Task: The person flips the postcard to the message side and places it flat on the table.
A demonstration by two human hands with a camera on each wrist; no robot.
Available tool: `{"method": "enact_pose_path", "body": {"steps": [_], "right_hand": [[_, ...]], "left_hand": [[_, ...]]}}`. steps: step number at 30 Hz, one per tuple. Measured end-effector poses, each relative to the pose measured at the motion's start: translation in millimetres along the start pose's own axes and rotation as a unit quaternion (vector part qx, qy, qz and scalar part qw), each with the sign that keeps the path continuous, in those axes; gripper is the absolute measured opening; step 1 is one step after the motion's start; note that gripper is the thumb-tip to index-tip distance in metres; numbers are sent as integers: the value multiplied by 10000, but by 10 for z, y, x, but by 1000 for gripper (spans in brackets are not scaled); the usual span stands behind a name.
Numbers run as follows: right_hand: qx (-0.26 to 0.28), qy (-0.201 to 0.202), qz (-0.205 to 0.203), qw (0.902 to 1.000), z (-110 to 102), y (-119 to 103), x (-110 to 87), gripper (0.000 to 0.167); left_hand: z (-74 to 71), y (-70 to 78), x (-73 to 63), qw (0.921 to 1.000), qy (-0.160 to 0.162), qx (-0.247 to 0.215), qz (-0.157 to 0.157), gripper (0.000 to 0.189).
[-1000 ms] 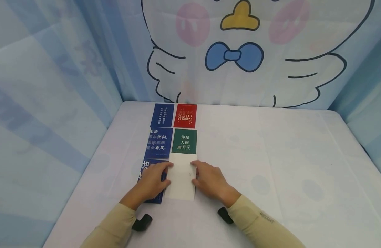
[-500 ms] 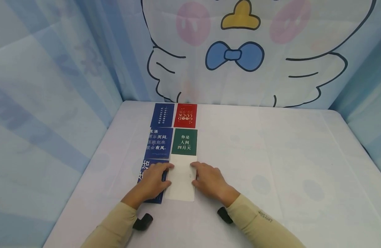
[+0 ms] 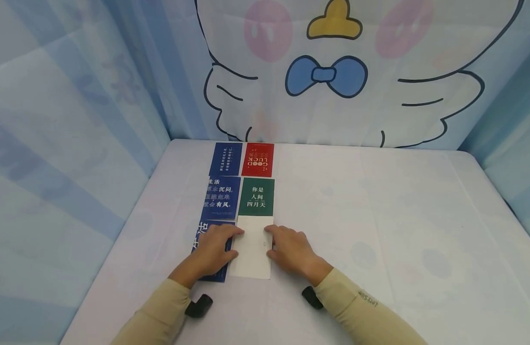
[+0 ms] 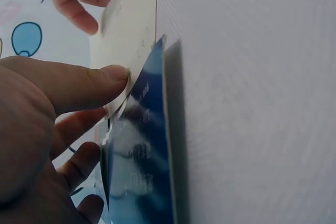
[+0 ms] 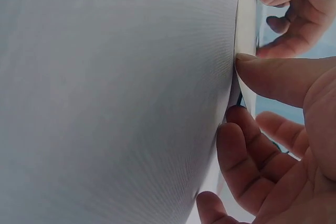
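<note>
A cream blank-faced card [image 3: 252,256] lies flat on the table between my hands. The left hand [image 3: 212,250] rests over a blue card [image 3: 217,275] and touches the cream card's left side with spread thumb and index finger; its thumb [image 4: 113,80] lies on that card in the left wrist view. On the opposite side, the right hand [image 3: 293,250] touches the right edge with thumb and index finger apart. Its other fingers hang loosely bent in the right wrist view, thumb [image 5: 247,65] at the card's edge. Just beyond the cream card is a green card [image 3: 256,197] with white characters.
Further back lie a red "GOOD LUCK" card [image 3: 258,160], a blue card with small text [image 3: 225,159] and another blue card [image 3: 222,199], forming two columns. The white table [image 3: 377,215] meets a patterned curtain [image 3: 325,120] behind and at both sides.
The cream card has slid very slightly toward me, showing a little more of the green card. The left index finger has edged further onto it. Otherwise both hands hardly move.
</note>
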State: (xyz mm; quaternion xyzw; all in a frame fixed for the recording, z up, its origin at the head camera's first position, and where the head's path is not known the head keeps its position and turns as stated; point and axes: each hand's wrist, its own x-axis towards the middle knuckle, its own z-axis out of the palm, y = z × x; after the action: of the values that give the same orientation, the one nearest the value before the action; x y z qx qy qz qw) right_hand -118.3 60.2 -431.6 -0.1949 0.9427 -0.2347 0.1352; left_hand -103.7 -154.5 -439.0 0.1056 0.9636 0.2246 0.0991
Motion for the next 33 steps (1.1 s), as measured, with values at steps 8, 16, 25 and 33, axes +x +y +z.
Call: {"method": "enact_pose_path", "body": {"steps": [8,16,25,33], "right_hand": [[-94,-37,-111,9999,1,-9,-19,52],[-363,-86,-159,9992,-9,-33,-63,55],[-437,35,-130,9990,8,-34,-83,57],[-525,4,-165,9985,6,-27,-93,57]], "left_hand": [[-29,11,-30,9997,-245,33,-84,56],[-59,30,-79,9988,-441,168,-139,56],[-65,32,-103,9986,-465,117,-209,56],[-48,7,-100,9987,-452,-3,-223,57]]}}
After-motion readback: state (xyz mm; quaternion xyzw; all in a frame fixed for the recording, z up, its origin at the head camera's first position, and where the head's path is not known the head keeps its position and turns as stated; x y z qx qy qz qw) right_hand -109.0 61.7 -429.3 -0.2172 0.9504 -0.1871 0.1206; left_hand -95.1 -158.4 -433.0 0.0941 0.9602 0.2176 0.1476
